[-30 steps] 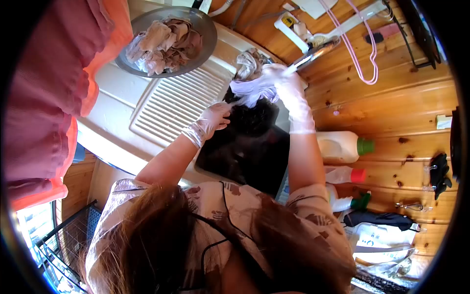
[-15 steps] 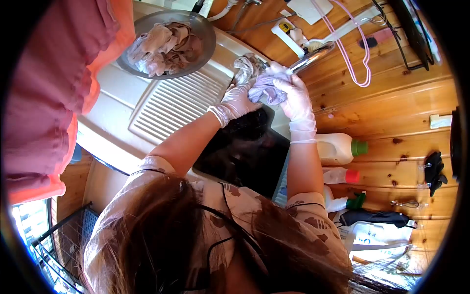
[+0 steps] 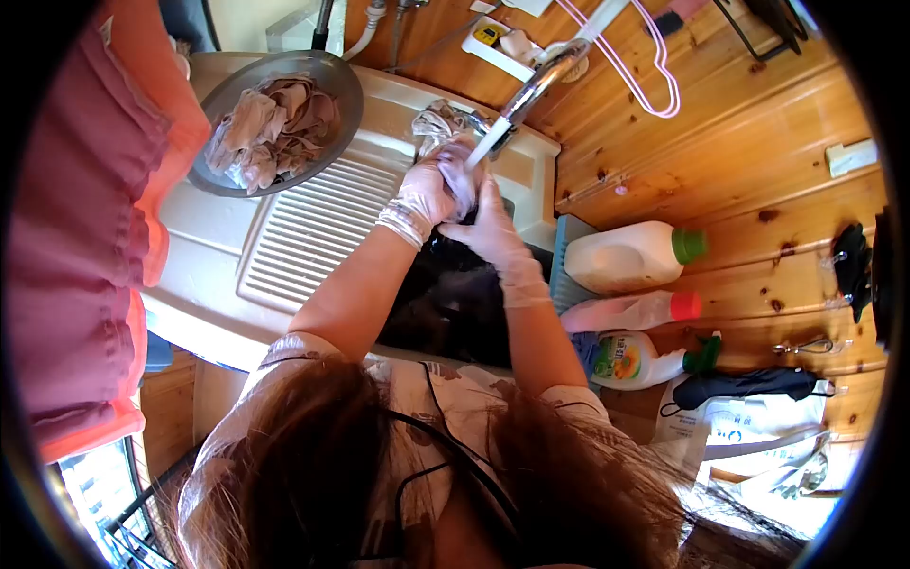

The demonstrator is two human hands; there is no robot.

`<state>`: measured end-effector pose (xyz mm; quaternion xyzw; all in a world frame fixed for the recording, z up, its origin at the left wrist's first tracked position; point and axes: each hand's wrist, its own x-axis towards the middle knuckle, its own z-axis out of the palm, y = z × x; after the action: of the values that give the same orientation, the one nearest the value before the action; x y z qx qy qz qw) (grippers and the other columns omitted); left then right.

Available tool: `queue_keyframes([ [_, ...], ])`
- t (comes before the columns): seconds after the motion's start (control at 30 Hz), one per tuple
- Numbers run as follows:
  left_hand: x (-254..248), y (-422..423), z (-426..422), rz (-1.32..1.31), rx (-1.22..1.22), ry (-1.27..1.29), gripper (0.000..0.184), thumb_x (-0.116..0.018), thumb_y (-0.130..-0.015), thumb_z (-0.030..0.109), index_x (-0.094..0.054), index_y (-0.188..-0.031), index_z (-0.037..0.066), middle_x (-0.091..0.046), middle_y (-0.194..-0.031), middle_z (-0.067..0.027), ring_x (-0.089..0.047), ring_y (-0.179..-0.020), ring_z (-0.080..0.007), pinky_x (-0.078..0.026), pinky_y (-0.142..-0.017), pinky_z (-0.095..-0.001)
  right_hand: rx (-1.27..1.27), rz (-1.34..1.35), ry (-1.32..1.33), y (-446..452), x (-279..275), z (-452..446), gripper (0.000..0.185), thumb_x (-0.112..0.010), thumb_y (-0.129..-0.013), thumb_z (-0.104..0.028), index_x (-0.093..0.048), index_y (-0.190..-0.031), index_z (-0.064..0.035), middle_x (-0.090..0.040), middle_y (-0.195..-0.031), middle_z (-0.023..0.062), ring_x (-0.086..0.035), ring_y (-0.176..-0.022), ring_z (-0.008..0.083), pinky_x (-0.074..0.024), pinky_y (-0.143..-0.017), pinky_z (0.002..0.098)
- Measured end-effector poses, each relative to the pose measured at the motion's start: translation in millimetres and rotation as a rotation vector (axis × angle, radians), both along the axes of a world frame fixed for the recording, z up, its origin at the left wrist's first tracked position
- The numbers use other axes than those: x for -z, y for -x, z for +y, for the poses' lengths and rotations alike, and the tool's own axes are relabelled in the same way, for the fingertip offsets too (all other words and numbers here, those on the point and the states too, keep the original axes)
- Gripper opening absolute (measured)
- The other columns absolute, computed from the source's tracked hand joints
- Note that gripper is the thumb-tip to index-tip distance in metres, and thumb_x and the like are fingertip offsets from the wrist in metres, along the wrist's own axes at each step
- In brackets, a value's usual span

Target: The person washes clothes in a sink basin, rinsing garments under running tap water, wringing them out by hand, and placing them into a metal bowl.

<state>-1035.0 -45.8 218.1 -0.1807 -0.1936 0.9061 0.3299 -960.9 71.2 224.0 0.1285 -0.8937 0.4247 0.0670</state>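
Under the running tap [image 3: 540, 90], my gloved left hand [image 3: 427, 192] is closed around a small lavender cloth [image 3: 459, 175]. My gloved right hand [image 3: 490, 226] is against the cloth's other side, with its thumb and fingers spread apart. White water from the spout falls onto the cloth. Both hands are above the dark basin [image 3: 445, 308]. Just behind them, a greyish-white cloth [image 3: 438, 123] lies bunched at the sink's back edge. A metal bowl [image 3: 346, 104] at the upper left holds a heap of crumpled pale cloths [image 3: 275, 128].
The ribbed washboard [image 3: 318, 228] is left of the basin. Right of it stand a green-capped bottle [image 3: 626, 256], a red-capped bottle [image 3: 630, 310] and a spray bottle [image 3: 635, 360]. A soap tray [image 3: 498, 47] and pink hanger [image 3: 654, 85] are on the wooden wall.
The view has shifted, showing more of the bottles. My left hand has moved up from over the basin and closed on the lavender cloth; my right hand's fingers have spread.
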Motion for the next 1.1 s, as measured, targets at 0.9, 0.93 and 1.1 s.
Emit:
queue_keyframes([
  [0.9,26,-60,-10,0.558,0.459,0.519,0.010,-0.061,-0.083,0.011,-0.055,-0.091,0.008,-0.047,-0.066,0.0022,-0.038,-0.048,-0.0050,-0.026,-0.036,-0.0144,0.060,-0.444,1.169,5,-8,36,0.048,-0.057,-0.084,-0.019,-0.044,-0.126,-0.0002,-0.052,-0.115,0.0126,-0.058,-0.091,0.0240,-0.0476,-0.080,0.0367],
  [0.93,24,-61,-9,0.529,0.482,0.423,0.011,-0.059,-0.084,0.011,-0.056,-0.093,0.006,-0.047,-0.065,0.0018,-0.037,-0.047,-0.0052,-0.025,-0.036,-0.0149,0.058,-0.417,1.093,3,3,47,0.052,-0.060,-0.084,-0.023,-0.042,-0.129,-0.0015,-0.049,-0.121,0.0142,-0.057,-0.095,0.0259,-0.0463,-0.082,0.0382],
  [1.1,-11,-104,26,0.399,0.443,0.044,0.045,-0.060,-0.080,0.024,-0.050,-0.114,-0.002,-0.047,-0.068,0.0014,-0.040,-0.051,-0.0084,-0.034,-0.044,-0.0186,-0.352,-0.310,1.734,-19,48,34,0.072,-0.055,-0.080,-0.056,-0.034,-0.139,-0.0202,-0.049,-0.127,0.0103,-0.047,-0.113,0.0358,-0.0456,-0.085,0.0488],
])
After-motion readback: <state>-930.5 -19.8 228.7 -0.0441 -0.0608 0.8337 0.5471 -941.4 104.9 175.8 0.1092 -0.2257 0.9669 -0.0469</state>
